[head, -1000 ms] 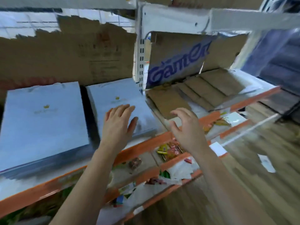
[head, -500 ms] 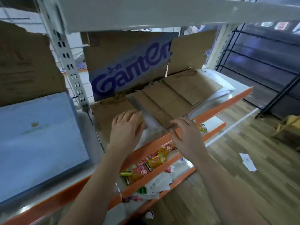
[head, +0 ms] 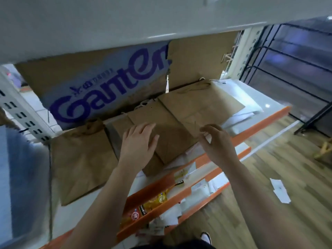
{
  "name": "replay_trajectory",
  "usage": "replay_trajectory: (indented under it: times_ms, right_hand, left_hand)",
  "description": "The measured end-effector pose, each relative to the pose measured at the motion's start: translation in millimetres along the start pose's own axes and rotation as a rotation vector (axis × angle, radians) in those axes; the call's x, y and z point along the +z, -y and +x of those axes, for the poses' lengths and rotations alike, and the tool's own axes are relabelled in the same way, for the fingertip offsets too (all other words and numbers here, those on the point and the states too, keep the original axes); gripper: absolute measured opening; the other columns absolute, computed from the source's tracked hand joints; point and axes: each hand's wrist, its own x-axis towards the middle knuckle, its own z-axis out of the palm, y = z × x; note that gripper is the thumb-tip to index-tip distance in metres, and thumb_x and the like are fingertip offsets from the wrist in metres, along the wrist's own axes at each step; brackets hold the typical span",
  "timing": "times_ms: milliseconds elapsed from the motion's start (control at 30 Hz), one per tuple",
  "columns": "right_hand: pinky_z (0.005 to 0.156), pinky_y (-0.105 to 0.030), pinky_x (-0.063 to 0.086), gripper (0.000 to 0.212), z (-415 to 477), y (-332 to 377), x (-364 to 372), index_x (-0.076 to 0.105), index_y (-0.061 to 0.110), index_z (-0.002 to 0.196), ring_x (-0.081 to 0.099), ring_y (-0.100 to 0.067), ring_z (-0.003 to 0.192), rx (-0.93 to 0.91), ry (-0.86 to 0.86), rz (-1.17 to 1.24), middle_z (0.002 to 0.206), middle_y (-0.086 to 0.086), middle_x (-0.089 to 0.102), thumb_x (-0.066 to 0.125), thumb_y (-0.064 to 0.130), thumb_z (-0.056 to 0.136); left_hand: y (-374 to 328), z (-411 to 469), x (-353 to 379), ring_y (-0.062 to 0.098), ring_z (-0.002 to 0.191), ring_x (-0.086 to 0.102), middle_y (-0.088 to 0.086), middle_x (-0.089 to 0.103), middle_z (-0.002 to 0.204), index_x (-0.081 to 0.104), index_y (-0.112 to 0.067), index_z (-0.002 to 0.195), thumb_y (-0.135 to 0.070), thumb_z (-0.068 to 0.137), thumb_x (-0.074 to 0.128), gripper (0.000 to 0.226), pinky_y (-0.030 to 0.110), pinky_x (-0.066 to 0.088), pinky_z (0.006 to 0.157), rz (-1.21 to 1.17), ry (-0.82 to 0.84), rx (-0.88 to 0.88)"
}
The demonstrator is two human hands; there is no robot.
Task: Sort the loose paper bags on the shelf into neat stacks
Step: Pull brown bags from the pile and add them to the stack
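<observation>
Advanced onto the fanned brown bags (head: 172,141), left hand (head: 138,142) presses flat, right hand (head: 217,142) hovers relaxed, holding nothing; next: gather and square them.

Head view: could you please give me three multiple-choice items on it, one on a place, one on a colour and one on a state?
1. Where does the left hand lie?
A. On a glass jar
B. On the middle brown paper bag
C. On a metal bucket

2. What colour is the lettering on the cardboard sheet?
A. Purple
B. Red
C. Green

3. How do the brown paper bags sit on the shelf?
A. Upright and open
B. Crumpled into balls
C. Folded flat

Answers:
1 B, since its straight fingers rest flat on that bag.
2 A, since the large letters at the back of the shelf are purple.
3 C, since each bag lies flat with its handles towards the back.
</observation>
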Motion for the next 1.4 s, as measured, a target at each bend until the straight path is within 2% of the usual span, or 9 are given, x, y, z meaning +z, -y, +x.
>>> replay_trajectory:
  times_ms: [167,400,533,600,833,933,1000,1167,1400]
  right_hand:
    - [0.071,-0.036,0.049,0.011,63,-71,-11,0.074,0.005,0.086,0.064,-0.034,0.084,-0.025,0.086,-0.016,0.09,-0.015,0.068,0.067,0.014,0.085]
    - [0.085,-0.04,0.045,0.031,146,-156,-22,0.069,0.006,0.096,0.051,-0.039,0.107,0.067,0.238,-0.196,0.109,-0.016,0.058,0.053,0.033,0.092]
    - [0.087,-0.041,0.047,0.065,179,-183,-29,0.059,0.004,0.107,0.052,-0.039,0.107,0.182,0.337,-0.276,0.109,-0.018,0.056,0.066,0.062,0.076]
    - [0.087,-0.04,0.047,0.075,186,-188,-30,0.057,0.004,0.107,0.053,-0.038,0.108,0.211,0.372,-0.265,0.11,-0.018,0.057,0.072,0.066,0.067]
    - [0.085,-0.038,0.043,0.085,186,-190,-30,0.053,0.004,0.112,0.048,-0.038,0.11,0.192,0.284,-0.212,0.112,-0.017,0.049,0.084,0.058,0.054]
    - [0.073,-0.038,0.044,0.081,188,-193,-29,0.048,0.002,0.111,0.053,-0.037,0.101,0.184,0.259,-0.067,0.11,-0.017,0.047,0.089,0.045,0.056]
    - [0.068,-0.039,0.045,0.079,186,-193,-26,0.046,0.002,0.108,0.056,-0.037,0.095,0.192,0.271,-0.014,0.108,-0.016,0.046,0.09,0.042,0.057]
    - [0.075,-0.049,0.051,0.08,182,-190,-20,0.041,0.002,0.106,0.057,-0.039,0.094,0.187,0.268,0.064,0.108,-0.019,0.05,0.092,0.038,0.056]
    - [0.065,-0.037,0.039,0.07,180,-192,-14,0.033,0.01,0.099,0.06,-0.04,0.092,0.215,0.244,0.131,0.097,-0.016,0.061,0.088,0.033,0.063]
  left_hand:
    - [-34,28,26,0.023,0.124,0.048,0.002,0.054,0.134,0.049,-0.024,0.136,-0.042,0.096,0.042,0.044,0.043,0.032,0.106,0.062,-0.036,-0.146]
    - [-82,46,50,0.026,0.119,0.051,0.005,0.059,0.129,0.052,-0.021,0.134,-0.039,0.096,0.047,0.042,0.043,0.035,0.1,0.106,-0.073,-0.306]
    - [-101,45,60,0.031,0.115,0.053,0.009,0.06,0.125,0.053,-0.017,0.133,-0.036,0.096,0.05,0.042,0.046,0.035,0.096,0.141,-0.069,-0.38]
    - [-104,43,62,0.03,0.119,0.051,0.009,0.058,0.128,0.051,-0.018,0.135,-0.038,0.096,0.047,0.043,0.048,0.033,0.1,0.157,-0.054,-0.418]
    - [-111,29,63,0.032,0.12,0.051,0.01,0.058,0.129,0.052,-0.016,0.132,-0.04,0.095,0.049,0.044,0.052,0.034,0.101,0.212,-0.105,-0.531]
    - [-108,20,59,0.036,0.12,0.049,0.013,0.055,0.131,0.054,-0.012,0.128,-0.047,0.091,0.053,0.051,0.052,0.038,0.099,0.267,-0.099,-0.686]
    - [-108,14,57,0.038,0.115,0.05,0.018,0.056,0.126,0.054,-0.007,0.124,-0.055,0.087,0.056,0.061,0.05,0.042,0.095,0.265,-0.092,-0.794]
    - [-111,13,55,0.037,0.118,0.045,0.02,0.053,0.125,0.048,-0.005,0.126,-0.068,0.074,0.063,0.084,0.045,0.039,0.098,0.2,-0.107,-0.901]
    - [-111,18,52,0.04,0.133,0.033,0.025,0.038,0.142,0.02,0.0,0.146,-0.064,0.059,0.079,0.124,0.047,0.032,0.109,0.098,0.003,-1.026]
